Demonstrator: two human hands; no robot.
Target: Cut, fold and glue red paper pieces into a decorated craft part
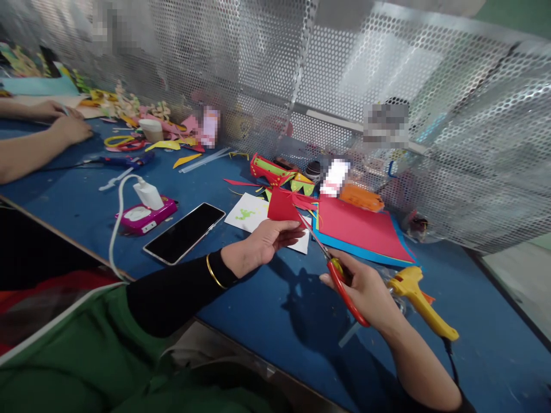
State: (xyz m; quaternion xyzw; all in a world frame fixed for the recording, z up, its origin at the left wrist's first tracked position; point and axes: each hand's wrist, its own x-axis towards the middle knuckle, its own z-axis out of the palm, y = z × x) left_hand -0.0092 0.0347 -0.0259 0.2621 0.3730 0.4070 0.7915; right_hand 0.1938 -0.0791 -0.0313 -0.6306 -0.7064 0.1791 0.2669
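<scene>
My left hand (269,235) pinches a piece of red paper (282,206) by its lower edge, above the blue table. My right hand (365,284) is wrapped round the red handles of a pair of scissors (344,292). The blades point up and left and meet the right side of the red paper; whether they are cutting through it I cannot tell. Below the paper lies a white sheet (245,213) with a green mark. Red and blue sheets (361,226) are stacked to the right, close to the scissors.
A yellow glue gun (424,304) lies right of my right hand. To the left are a black-screened phone (185,232) and a purple power socket (146,217) with a white charger. Paper scraps and an orange item (361,197) line the perforated metal screen (267,69). Another person's hands (69,123) rest far left.
</scene>
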